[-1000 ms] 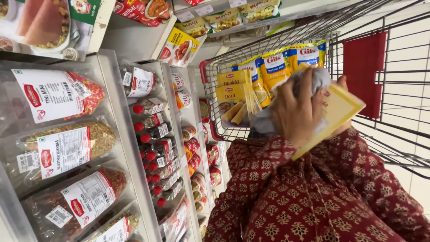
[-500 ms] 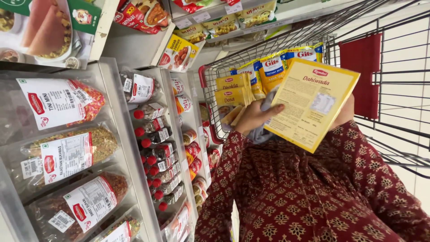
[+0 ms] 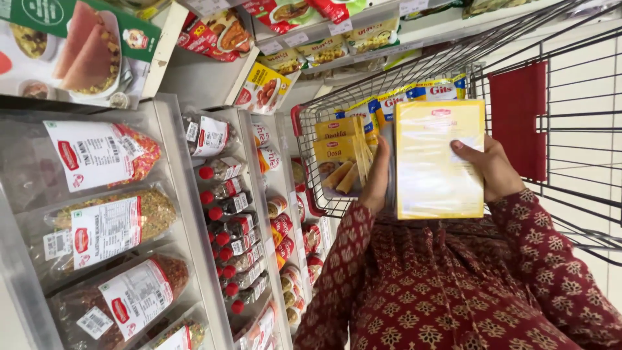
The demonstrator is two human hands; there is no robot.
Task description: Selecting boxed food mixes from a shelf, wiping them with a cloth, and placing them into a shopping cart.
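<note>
Yellow box (image 3: pixel 439 162) held flat over the wire shopping cart (image 3: pixel 557 162), beside store shelves (image 3: pixel 188 194) of bagged snacks. Right hand (image 3: pixel 489 170) grips its right edge, thumb on the face. Left hand (image 3: pixel 374 181) clasps the left edge. More yellow boxes (image 3: pixel 340 152) stand in the cart.

shelves (image 3: pixel 181 194) | clear snack packets (image 3: pixel 103 227), red-capped bottles (image 3: pixel 223 220) || wire cart (image 3: pixel 324 162) | yellow boxes (image 3: pixel 340 152)

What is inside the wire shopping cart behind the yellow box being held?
The shopping cart holds several yellow boxes and blue-topped packets. The held yellow box, gripped by both hands, hides whatever lies directly behind it.
</note>
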